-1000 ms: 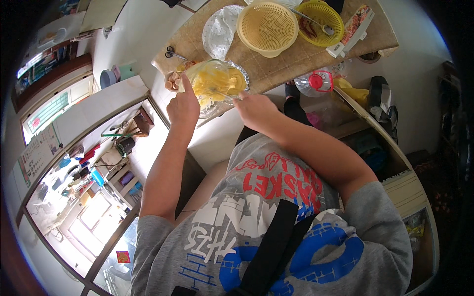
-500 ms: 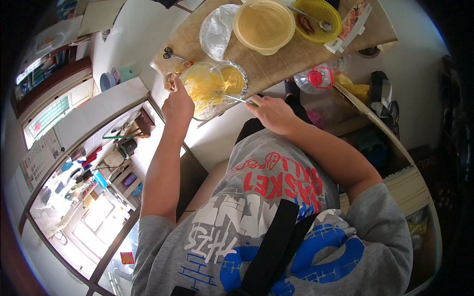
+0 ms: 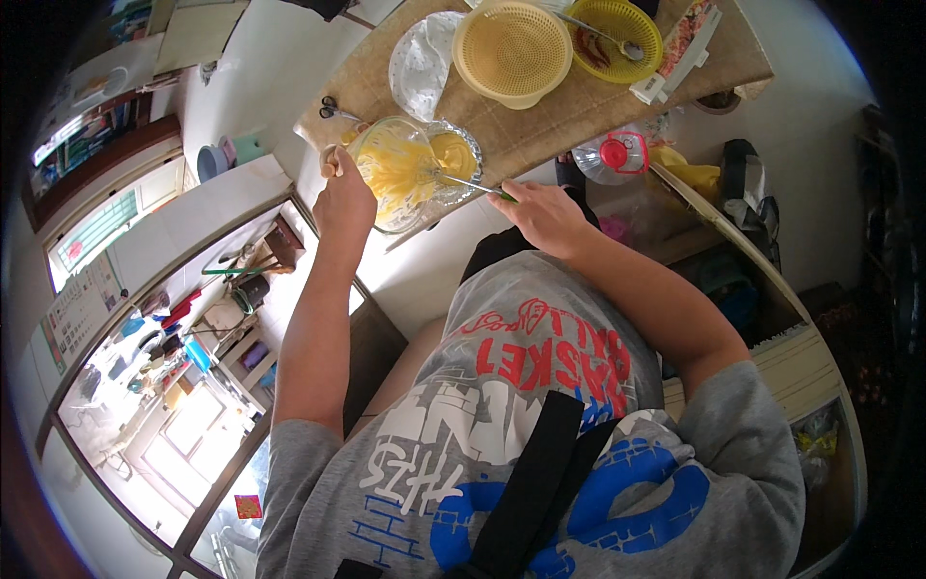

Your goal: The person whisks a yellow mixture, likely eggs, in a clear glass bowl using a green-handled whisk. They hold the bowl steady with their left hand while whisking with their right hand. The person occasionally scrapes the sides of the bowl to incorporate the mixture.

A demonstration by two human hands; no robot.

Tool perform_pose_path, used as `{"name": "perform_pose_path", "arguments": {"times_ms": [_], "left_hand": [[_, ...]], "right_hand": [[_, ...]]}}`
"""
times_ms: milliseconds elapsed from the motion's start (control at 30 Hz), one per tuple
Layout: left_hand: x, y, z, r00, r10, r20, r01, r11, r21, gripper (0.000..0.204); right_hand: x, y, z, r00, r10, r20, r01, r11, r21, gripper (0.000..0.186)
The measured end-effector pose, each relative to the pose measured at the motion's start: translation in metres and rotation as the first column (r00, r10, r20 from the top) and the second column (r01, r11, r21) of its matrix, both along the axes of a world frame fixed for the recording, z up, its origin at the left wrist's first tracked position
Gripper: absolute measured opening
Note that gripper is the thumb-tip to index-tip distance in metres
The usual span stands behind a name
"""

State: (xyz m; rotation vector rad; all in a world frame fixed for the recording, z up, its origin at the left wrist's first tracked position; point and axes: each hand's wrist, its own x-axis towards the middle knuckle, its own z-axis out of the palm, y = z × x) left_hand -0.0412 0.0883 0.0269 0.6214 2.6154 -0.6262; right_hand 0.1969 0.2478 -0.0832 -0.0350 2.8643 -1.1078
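My left hand is closed on the glass bowl, which is tilted and smeared with yellow batter. Beside it, eggshells are partly hidden by my fingers. My right hand grips a metal utensil with a green handle, its far end reaching into the bowl. To the right of the bowl, a round foil-lined pan holds smooth yellow batter. Small scissors lie beyond the bowl.
On the table are a crumpled white round sheet, a cream strainer, a yellow basket with a spoon, and a long carton. Below are a red-capped jug and a cabinet edge.
My right hand has moved right, bringing more of the utensil and its green handle into sight. My left hand has shifted slightly left with the bowl.
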Motion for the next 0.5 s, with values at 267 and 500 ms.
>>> {"name": "perform_pose_path", "arguments": {"times_ms": [267, 500], "left_hand": [[-0.005, 0.000, -0.003, 0.999, -0.023, -0.029, 0.022, 0.999, -0.028, 0.065], [0.001, 0.009, 0.004, 1.000, 0.025, 0.016, -0.024, 0.999, -0.041, 0.066]], "right_hand": [[0.006, -0.016, 0.001, 0.998, 0.049, -0.049, -0.049, 0.999, -0.015, 0.038], [-0.003, -0.010, 0.005, 0.995, -0.056, -0.077, 0.053, 0.998, -0.042, 0.040]]}}
